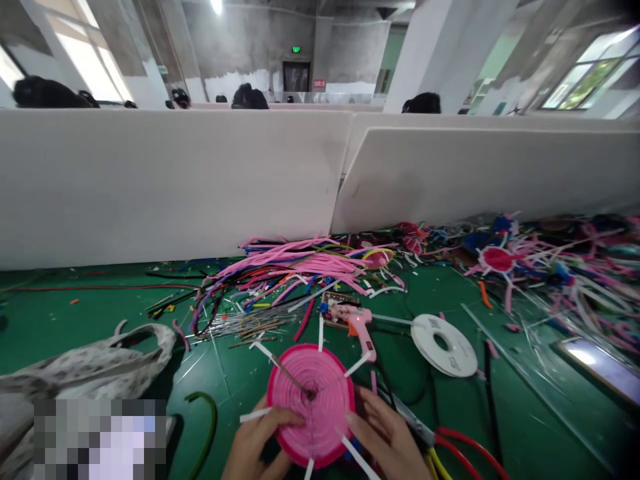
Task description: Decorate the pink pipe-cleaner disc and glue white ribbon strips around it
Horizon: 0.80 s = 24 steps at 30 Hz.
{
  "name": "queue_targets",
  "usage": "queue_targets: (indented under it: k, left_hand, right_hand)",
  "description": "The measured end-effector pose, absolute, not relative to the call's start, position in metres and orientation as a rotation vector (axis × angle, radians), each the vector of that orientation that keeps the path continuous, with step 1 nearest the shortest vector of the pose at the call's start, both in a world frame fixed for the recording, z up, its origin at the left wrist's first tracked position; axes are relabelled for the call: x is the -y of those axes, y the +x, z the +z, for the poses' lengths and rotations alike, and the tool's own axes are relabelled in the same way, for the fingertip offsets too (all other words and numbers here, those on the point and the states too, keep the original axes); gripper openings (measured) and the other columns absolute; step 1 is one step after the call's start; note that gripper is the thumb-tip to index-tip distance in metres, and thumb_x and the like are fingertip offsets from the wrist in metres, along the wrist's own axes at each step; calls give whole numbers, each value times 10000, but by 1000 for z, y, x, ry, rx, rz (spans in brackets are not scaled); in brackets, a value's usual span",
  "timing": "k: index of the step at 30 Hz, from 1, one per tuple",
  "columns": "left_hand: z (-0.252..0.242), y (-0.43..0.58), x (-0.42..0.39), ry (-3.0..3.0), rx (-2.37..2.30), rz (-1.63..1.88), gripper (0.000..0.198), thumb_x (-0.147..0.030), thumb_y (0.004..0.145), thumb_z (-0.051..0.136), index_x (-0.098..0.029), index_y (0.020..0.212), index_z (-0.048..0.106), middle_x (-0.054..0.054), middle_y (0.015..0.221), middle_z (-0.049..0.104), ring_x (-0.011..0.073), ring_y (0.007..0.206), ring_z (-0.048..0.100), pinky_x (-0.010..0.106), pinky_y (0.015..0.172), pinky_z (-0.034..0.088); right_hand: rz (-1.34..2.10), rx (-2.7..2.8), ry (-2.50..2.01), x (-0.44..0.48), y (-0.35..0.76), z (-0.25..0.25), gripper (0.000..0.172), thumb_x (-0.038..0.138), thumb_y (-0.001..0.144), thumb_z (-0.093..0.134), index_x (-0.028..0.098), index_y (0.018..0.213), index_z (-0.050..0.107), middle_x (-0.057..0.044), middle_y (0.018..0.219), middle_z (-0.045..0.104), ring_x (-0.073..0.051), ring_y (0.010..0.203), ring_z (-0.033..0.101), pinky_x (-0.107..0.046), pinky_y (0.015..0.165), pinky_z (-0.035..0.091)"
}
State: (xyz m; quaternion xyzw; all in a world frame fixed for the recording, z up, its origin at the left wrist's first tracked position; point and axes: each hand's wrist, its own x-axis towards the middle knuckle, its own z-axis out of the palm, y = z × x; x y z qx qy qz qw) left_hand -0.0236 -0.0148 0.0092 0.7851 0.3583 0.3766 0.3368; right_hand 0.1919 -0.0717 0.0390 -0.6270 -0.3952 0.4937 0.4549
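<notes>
A round pink coiled disc (330, 393) with a darker pink rim is held up between my two hands. Several white strips stick out around its edge, and a brown stem-like piece lies from its dark centre to the upper left. My left hand (260, 437) grips the lower left side, thumb on the coils. On the lower right, my right hand (387, 433) holds the rim with its thumb on the front; the other fingers are partly hidden behind. Just beyond the disc lies a pink glue gun (361, 328) with a small red light showing.
A white spool (444, 345) lies right of the glue gun. Pink pipe cleaners (310, 263) pile up behind. More strips and flower-like pieces (499, 259) cover the right. Red-handled pliers (465, 447) are near my right hand, a patterned cloth (100, 360) left, and a white partition (175, 187) behind.
</notes>
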Motion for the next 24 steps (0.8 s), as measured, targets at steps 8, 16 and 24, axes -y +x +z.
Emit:
queue_targets:
  k: [8, 16, 24]
  left_hand:
    - [0, -34, 42, 1492, -1226, 1364, 318, -222, 762, 643, -317, 1065, 655, 52, 1190, 650, 257, 1126, 585, 338, 943, 475]
    - [-4, -33, 19, 775, -1125, 1228, 718, -314, 720, 690, -262, 1350, 348, 139, 1411, 428, 309, 1264, 443, 406, 979, 435]
    - [-18, -22, 12, 903, -1161, 1031, 563, -353, 819, 561, -239, 1347, 403, 88, 1418, 432, 244, 1263, 445, 354, 1051, 350]
  right_hand:
    - [1281, 854, -1495, 39, 165, 25, 250, 378, 678, 717, 142, 755, 691, -5, 650, 634, -159, 651, 570, -233, 597, 430]
    - [1356, 988, -1513, 41, 137, 6, 327, 468, 748, 615, 147, 763, 676, -39, 692, 655, -199, 704, 607, -268, 630, 458]
    - [343, 1460, -1818, 29, 158, 39, 318, 453, 761, 636, 207, 963, 638, -44, 835, 628, -153, 620, 538, -270, 556, 449]
